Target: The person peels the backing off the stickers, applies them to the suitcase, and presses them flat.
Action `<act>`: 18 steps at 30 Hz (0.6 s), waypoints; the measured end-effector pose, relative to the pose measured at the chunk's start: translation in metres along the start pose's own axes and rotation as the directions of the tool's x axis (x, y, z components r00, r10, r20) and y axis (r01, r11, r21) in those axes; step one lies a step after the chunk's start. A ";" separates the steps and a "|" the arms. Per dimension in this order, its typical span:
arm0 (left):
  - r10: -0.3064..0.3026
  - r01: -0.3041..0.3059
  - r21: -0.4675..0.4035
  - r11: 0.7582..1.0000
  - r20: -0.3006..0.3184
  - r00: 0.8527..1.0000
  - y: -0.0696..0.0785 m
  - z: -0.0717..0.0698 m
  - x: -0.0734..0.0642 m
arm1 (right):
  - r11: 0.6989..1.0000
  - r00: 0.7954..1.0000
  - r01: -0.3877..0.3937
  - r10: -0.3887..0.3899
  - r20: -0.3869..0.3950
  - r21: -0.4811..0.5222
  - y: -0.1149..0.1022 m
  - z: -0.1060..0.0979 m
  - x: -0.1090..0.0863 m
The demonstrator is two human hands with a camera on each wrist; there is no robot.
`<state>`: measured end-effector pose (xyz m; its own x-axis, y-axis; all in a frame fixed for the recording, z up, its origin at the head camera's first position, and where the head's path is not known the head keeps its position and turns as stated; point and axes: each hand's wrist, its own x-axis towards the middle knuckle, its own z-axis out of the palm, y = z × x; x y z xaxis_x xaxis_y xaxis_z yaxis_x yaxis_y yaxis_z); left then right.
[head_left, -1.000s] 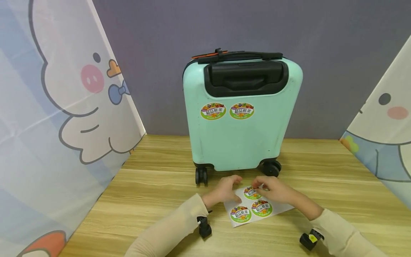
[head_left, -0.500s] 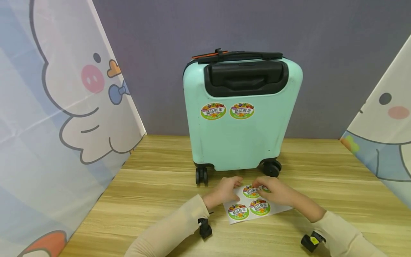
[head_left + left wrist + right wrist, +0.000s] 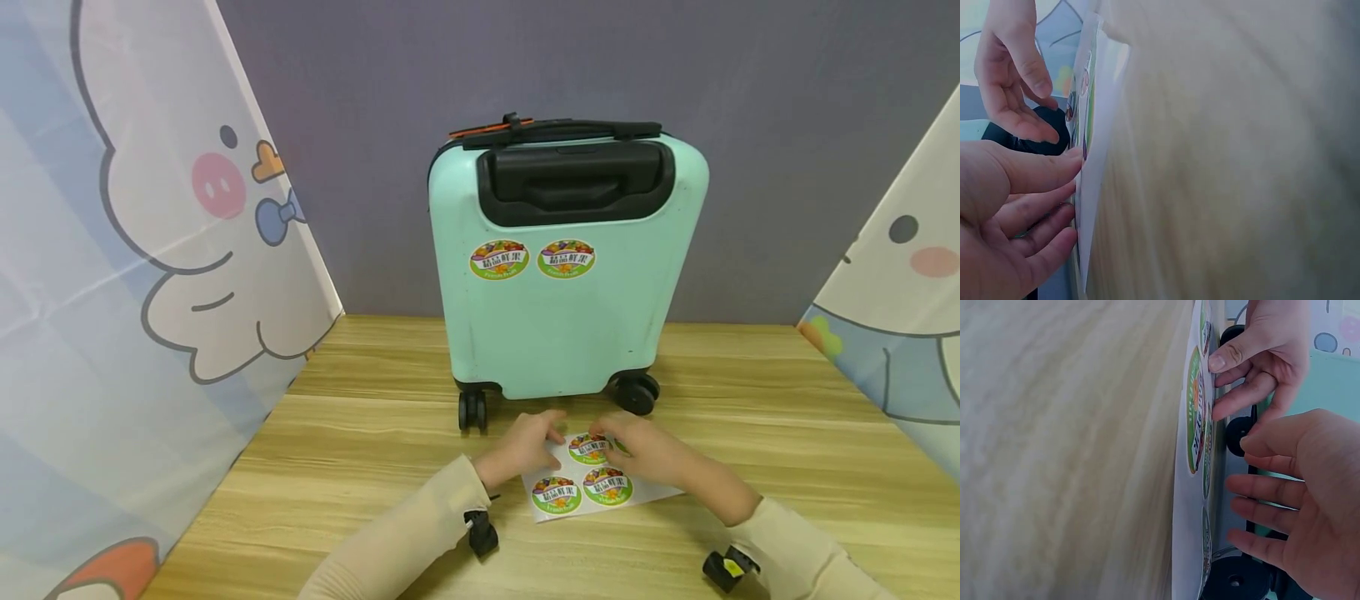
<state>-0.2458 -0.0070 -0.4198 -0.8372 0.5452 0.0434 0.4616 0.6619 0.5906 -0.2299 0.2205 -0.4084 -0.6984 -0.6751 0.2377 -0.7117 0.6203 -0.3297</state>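
Observation:
A white sheet of round fruit stickers [image 3: 651,492] lies on the table. Its labels are green with coloured fruit; one sticker [image 3: 557,494] is at the near left corner. My left hand [image 3: 522,444] rests thumb and fingertips on the sheet's left part; in the left wrist view its fingertips [image 3: 1067,239] meet the paper. Over the right part of the sheet my right hand [image 3: 648,450] hovers, fingers loosely bent and partly covering a sticker. In the right wrist view this right hand [image 3: 1310,500] has nothing between its fingers, which stay apart from the paper.
Just behind the sheet stands a mint-green suitcase [image 3: 555,325] with black wheels [image 3: 636,393] and a black handle recess [image 3: 577,185]. Two matching stickers [image 3: 499,260] are on its upper front. A grey wall [image 3: 337,125] and cartoon cloths [image 3: 187,275] surround the wooden table [image 3: 360,400].
Between the first and second frames the sticker sheet slid slightly back and to the left. Since then the sheet and both hands have hardly moved.

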 end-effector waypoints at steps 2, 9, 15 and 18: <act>0.011 -0.011 0.032 0.999 0.002 1.000 0.000 0.000 0.000 | 1.000 1.000 0.013 -0.013 0.000 -0.019 0.000 0.001 0.000; 0.028 -0.030 0.109 0.994 0.018 0.999 0.001 -0.001 0.002 | 0.998 0.999 0.039 -0.039 -0.002 -0.052 -0.001 0.001 -0.001; 0.016 -0.016 0.002 1.000 0.016 1.000 -0.001 -0.003 0.007 | 0.998 1.000 0.018 -0.019 -0.008 -0.064 -0.002 0.001 -0.001; -0.005 0.006 -0.101 0.995 0.011 1.000 -0.005 -0.004 0.010 | 0.998 1.000 0.020 -0.021 -0.010 -0.066 -0.003 0.001 -0.001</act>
<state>-0.2579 -0.0072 -0.4190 -0.8362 0.5475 0.0316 0.4247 0.6102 0.6688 -0.2271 0.2192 -0.4086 -0.6840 -0.6841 0.2533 -0.7292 0.6313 -0.2640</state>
